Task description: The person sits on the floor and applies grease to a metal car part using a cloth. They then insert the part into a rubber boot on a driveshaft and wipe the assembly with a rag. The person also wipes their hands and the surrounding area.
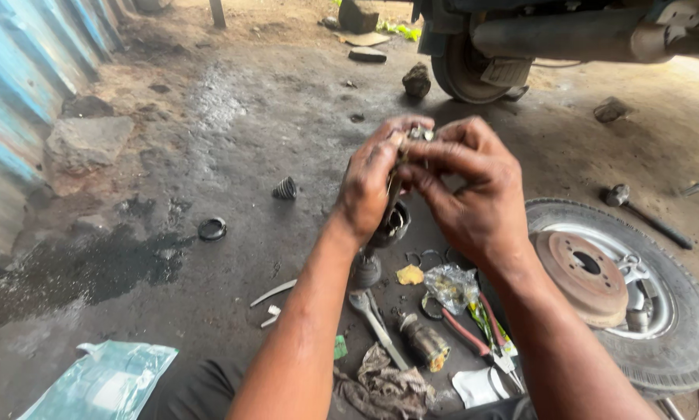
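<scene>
Greasy dark metal everywhere: my left hand [374, 183] and right hand [474, 190] are both clamped around a grimy, cup-ended axle joint [392, 222], held upright above the oily dirt floor [233, 140], just left of a rusty-hubbed wheel [622, 288].

Both hands, left hand [373, 183] and right hand [470, 190], grip a greasy metal joint [392, 222] upright. A wheel [637, 303] lies flat just beside them on the dirt ground [233, 132].
</scene>
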